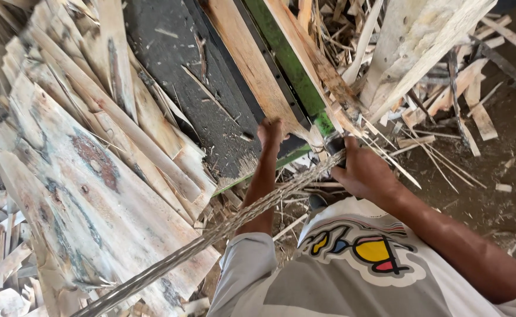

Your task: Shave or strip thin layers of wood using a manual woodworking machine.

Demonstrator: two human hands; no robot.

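Two hands at a green rail (287, 58), centre frame. Left hand (269, 134): fingers pressed on end of a pale plank (249, 61) lying along the rail; not clenched. Right hand (360, 170): clenched on a dark handle (334, 142) just beside the rail's lower end. Plank: long, narrow, rough-sawn, light tan w/ splintered edges. Twisted rope (211, 235) runs diag. under right hand. Veneer sheets (81, 194) at left, stained rust & blue-grey. Scraps (469, 100) on floor at right. No labels seen.
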